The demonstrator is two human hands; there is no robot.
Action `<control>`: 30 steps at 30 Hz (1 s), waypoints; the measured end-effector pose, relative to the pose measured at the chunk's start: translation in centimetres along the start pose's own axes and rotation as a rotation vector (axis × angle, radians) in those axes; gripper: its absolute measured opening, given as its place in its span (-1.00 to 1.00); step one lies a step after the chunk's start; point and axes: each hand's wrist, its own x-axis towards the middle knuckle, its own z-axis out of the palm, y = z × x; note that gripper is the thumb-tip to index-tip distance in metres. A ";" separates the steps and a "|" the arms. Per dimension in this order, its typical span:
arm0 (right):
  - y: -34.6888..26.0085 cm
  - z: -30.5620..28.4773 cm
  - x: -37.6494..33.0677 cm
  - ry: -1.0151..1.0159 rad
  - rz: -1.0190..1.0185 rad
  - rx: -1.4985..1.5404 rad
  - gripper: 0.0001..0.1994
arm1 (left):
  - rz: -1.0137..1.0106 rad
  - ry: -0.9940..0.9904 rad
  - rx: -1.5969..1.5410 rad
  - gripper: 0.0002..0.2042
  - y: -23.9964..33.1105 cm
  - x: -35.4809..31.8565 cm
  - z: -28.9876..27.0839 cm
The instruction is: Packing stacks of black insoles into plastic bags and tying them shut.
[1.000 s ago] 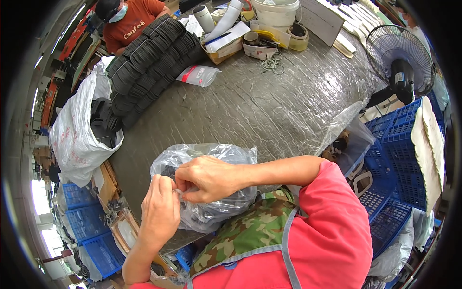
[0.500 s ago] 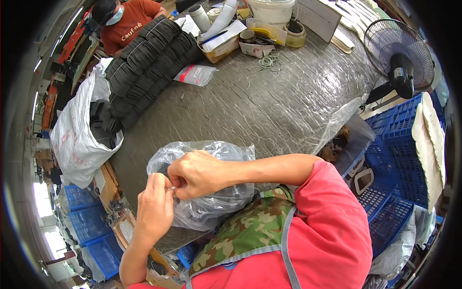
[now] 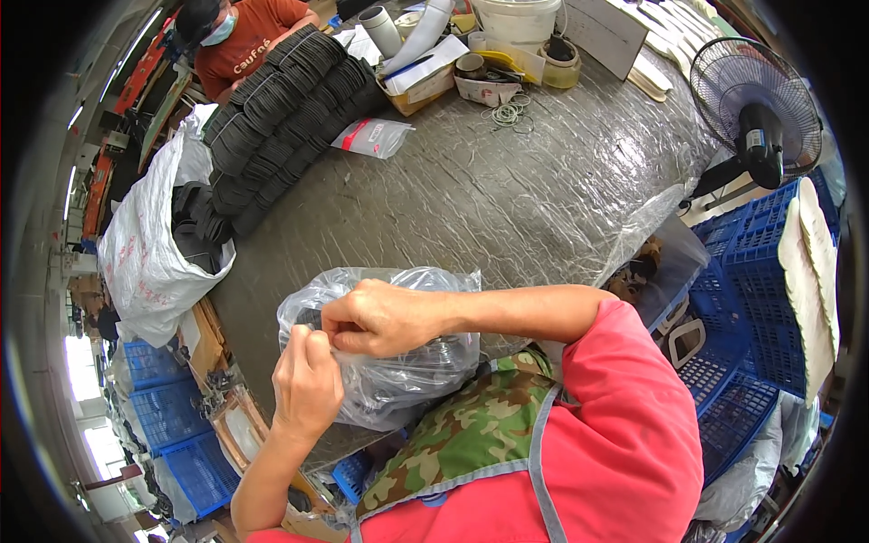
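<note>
Clear plastic bag (image 3: 398, 380): filled with dark pieces, resting on the near edge of the grey wrapped table (image 3: 543, 190), against the person's camouflage apron.

Left hand (image 3: 308, 385): at the bag's near left side, fingers curled, pinching the bag's gathered plastic.

Right hand (image 3: 385, 319): on top of the bag, fingers bent and closed on the same gathered plastic, fingertips meeting the left hand's.

Stacks of black flat pieces (image 3: 290, 100): far left of the bag, lying in long rows on the table.

White sack (image 3: 154, 244): left of the bag, at the table's edge, open, holding more black pieces.

Small sealed packet (image 3: 373, 138): beyond the bag, beside the stacks.

Black fan (image 3: 756, 122): far right of the bag, past the table's edge.

Blue crates (image 3: 756, 317): right of the bag, below the fan.

Second person in an orange shirt (image 3: 244, 45): far beyond the bag, behind the stacks.
</note>
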 end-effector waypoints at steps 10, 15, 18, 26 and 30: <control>0.6 -1.3 1.9 -0.181 -0.200 -0.064 -0.87 | 0.017 0.321 -0.006 -0.71 -0.6 -1.5 1.7; -1.2 -1.9 3.1 -0.249 -0.359 -0.481 -0.88 | 0.018 0.299 -0.020 -0.72 -0.8 -1.8 1.2; -1.4 -1.5 3.6 -0.164 -0.585 -0.686 -0.81 | -0.087 0.305 -0.036 -0.76 0.0 -1.7 1.1; 0.4 -1.8 2.7 -0.186 -0.476 -0.449 -0.84 | -0.026 0.137 0.103 -0.85 0.1 -1.5 -0.1; 1.5 -1.9 2.3 -0.195 -0.389 -0.355 -0.89 | 0.024 0.104 -0.034 -0.82 -0.1 -1.4 -0.1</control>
